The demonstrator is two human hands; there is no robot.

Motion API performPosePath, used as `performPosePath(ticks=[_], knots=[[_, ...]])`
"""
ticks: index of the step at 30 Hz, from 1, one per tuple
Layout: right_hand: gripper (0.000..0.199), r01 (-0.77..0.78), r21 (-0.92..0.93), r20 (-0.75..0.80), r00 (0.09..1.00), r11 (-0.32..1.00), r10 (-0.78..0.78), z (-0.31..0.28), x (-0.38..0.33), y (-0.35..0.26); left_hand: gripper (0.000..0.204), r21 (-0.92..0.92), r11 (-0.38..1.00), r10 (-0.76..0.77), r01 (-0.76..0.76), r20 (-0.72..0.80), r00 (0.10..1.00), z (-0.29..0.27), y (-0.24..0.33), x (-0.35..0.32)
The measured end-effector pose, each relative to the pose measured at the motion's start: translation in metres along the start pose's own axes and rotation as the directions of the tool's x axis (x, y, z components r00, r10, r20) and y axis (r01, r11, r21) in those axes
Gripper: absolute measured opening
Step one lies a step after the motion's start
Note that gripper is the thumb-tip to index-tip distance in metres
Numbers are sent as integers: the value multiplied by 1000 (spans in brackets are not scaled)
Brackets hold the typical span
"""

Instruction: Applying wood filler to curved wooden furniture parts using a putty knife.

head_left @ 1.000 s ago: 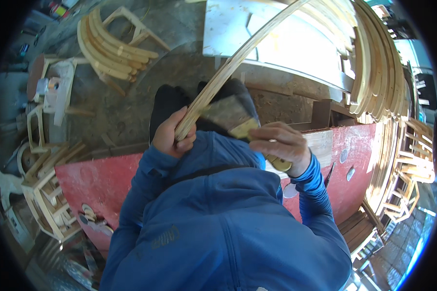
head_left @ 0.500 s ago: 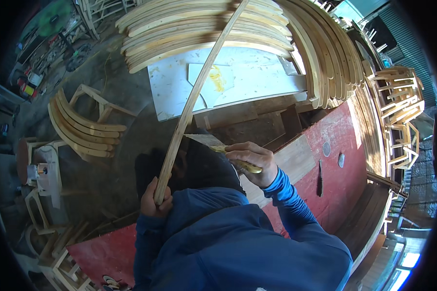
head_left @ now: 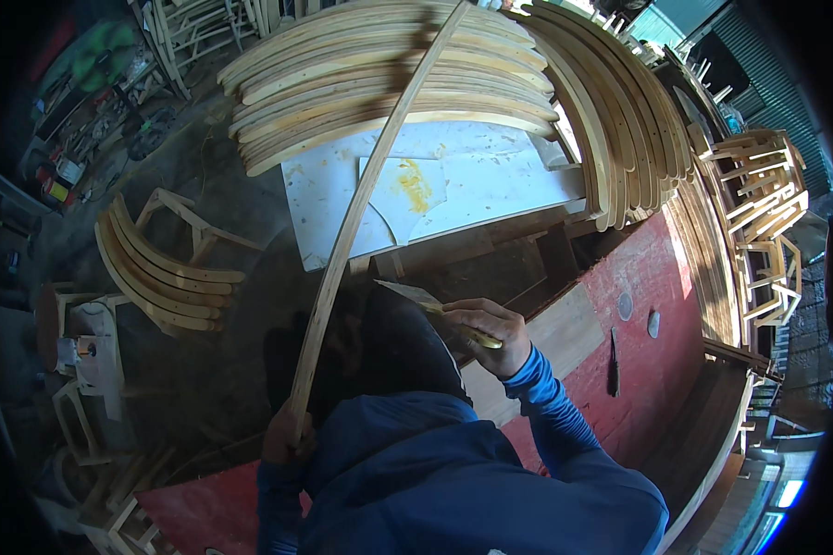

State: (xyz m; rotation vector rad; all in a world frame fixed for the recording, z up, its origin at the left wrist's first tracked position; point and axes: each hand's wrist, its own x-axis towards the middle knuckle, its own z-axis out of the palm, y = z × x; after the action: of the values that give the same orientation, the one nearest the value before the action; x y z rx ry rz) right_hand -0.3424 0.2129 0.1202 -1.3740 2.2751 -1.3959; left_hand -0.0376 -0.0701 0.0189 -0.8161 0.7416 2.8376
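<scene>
A long, narrow wooden strip (head_left: 352, 227) slants across the middle of the view, from my left side up to the far stack of curved wood. My left hand (head_left: 287, 438), in shadow, is closed around its near end. In my right hand (head_left: 491, 326) is a putty knife (head_left: 480, 337) with a yellowish handle. Its broad blade points left toward the strip, with a gap between them. Past my hands lies a white board (head_left: 491, 185) bearing a smaller white sheet (head_left: 429, 185) smeared with yellow-brown stuff.
Curved wooden slats (head_left: 389, 74) are stacked at the far side, with more (head_left: 639, 111) at far right. A red panel (head_left: 652, 277) on my right carries a dark, slim tool (head_left: 613, 363). Several curved pieces (head_left: 162, 273) and small frames (head_left: 190, 222) stand at left; a green fan (head_left: 102, 63) is farther back.
My left hand and the strip's near end have come closer to my body. My right hand with the putty knife has shifted slightly nearer. The view has tilted a little.
</scene>
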Motion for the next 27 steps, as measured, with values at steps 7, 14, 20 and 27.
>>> performPosePath(ticks=[7,14,20,27], knots=[[38,-63,8,-13,998,998,63,5,13,16,36,-56,993,90,-102,-183,979,-48,-11,-64],[38,16,-57,32,999,998,-14,14,40,10,50,-203,974,83,-99,-84,993,-58,-23,-65],[40,70,-133,40,997,989,-65,11,43,13,65,-134,985,110,-105,28,994,-43,-13,-59],[38,56,-264,-14,998,963,-62,-6,57,49,79,-162,984,94,-77,96,991,0,13,-27]])
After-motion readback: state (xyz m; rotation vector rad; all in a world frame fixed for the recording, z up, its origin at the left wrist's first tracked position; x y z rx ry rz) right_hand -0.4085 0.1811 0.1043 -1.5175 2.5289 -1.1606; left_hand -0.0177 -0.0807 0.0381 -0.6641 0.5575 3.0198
